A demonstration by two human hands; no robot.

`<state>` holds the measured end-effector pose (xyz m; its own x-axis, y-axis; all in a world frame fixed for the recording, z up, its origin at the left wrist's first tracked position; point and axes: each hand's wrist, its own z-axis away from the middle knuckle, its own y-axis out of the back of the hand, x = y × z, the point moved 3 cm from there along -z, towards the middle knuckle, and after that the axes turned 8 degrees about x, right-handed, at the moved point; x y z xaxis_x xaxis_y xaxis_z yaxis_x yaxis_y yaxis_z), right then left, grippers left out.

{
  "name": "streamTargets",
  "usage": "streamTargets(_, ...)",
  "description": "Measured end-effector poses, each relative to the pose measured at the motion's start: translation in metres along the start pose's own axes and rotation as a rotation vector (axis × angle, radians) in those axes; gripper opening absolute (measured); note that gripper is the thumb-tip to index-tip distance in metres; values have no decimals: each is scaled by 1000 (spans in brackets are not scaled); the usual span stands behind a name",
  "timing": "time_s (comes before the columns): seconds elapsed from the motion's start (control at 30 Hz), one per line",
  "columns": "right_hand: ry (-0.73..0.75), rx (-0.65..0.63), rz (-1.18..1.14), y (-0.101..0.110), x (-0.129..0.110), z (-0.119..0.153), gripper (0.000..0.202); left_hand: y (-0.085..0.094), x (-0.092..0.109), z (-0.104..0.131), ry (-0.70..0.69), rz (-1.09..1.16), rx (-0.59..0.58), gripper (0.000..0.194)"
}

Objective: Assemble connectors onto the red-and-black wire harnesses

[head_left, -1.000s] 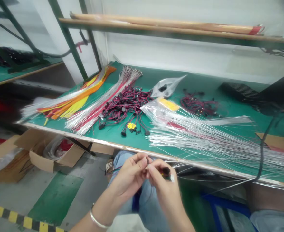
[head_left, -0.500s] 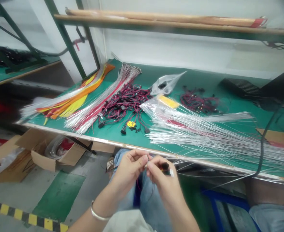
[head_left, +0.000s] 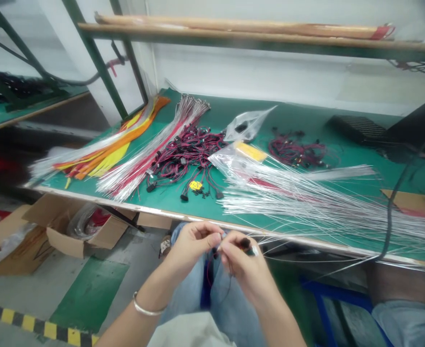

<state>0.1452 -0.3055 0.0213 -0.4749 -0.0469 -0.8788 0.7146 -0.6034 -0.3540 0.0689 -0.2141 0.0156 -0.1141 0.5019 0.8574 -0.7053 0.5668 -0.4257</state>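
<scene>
Over my lap, in front of the bench edge, both hands meet fingertip to fingertip. My left hand (head_left: pixel 201 241) is closed in a pinch; a small pale bit shows at its thumb tip, too small to name. My right hand (head_left: pixel 239 253) is closed on a wire lead with a black connector (head_left: pixel 245 243), which pokes out by its curled fingers. Thin red and dark wires (head_left: pixel 230 284) dangle below the hands. On the bench just beyond lie a tangled pile of red-and-black wire leads (head_left: pixel 187 149), a yellow patch of small parts (head_left: pixel 195 185) and tiny black pieces (head_left: pixel 202 193).
Long white wires (head_left: pixel 306 202) spread across the green bench (head_left: pixel 183 212), some overhanging its edge. Left are wire bundles (head_left: pixel 151 149) and orange and yellow strips (head_left: pixel 104 149). Plastic bags (head_left: pixel 246 123) lie mid-bench. Cardboard boxes (head_left: pixel 68 238) stand below. At right are a black cable (head_left: pixel 389 221) and another person's leg (head_left: pixel 402 308).
My hands stay together with only slight finger movement. The black connector by my right hand has shifted a little up and left. The bench items lie as before.
</scene>
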Motion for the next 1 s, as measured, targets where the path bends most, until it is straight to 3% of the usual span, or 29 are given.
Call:
streamTargets(0.1, -66, -24, -34, 1, 4, -3, 33, 2, -3, -2, 57, 6, -40, 32)
streamTargets(0.37, -97, -45, -203, 3, 9, -6, 54, 5, 1, -1, 5, -181, -180, 26)
streamTargets(0.47, -97, -42, -216, 2, 9, -6, 59, 8, 8, 3, -105, -289, -228, 21)
streamTargets(0.67, -47, -80, -128, -1, 14, -8, 65, 12, 24, 12, -320, -625, -176, 16)
streamTargets(0.87, 1, -120, 66, -4, 12, -5, 49, 24, 31, 11, -384, -509, -82, 15)
streamTargets(1.0, 19, -103, 78, -5, 9, -5, 52, 25, 31, 13, -340, -592, -142, 15)
